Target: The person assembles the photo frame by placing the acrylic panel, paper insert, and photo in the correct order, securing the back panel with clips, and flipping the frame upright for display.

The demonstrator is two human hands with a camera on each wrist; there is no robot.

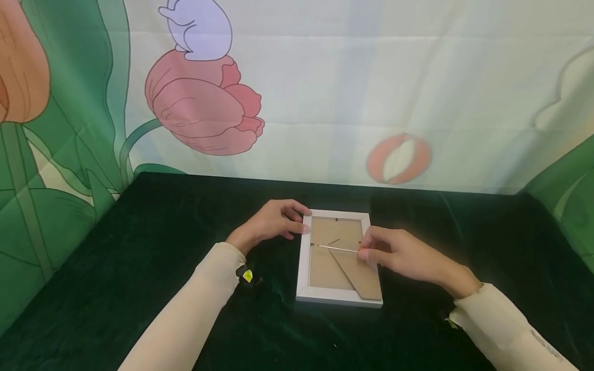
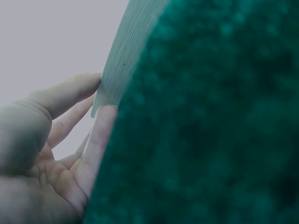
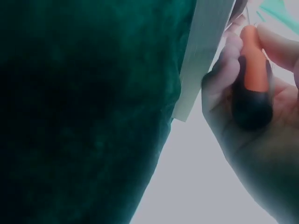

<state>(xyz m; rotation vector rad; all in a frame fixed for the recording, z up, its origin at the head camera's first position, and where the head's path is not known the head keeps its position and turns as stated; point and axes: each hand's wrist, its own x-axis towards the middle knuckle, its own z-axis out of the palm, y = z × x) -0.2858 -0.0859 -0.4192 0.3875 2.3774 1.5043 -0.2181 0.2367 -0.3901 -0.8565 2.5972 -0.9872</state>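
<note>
A white picture frame (image 1: 303,268) lies back side up, showing its brown backing board (image 1: 322,268) and a slanted stand leg (image 1: 364,281). Small dark tabs sit along the inner edges of the frame. My left hand (image 1: 274,219) holds the frame at its upper left, thumb and fingertips against the edge. In my right hand (image 1: 399,252) is a screwdriver (image 3: 256,70) with an orange and black handle, gripped in curled fingers. Its thin shaft reaches left across the backing, with the tip close to the left tab (image 1: 312,244); contact there cannot be made out.
Dark green velvety cloth (image 1: 209,319) covers the table under the frame. Behind it hangs a pale curtain (image 1: 306,93) printed with flowers and leaves. Dark devices are strapped at both wrists.
</note>
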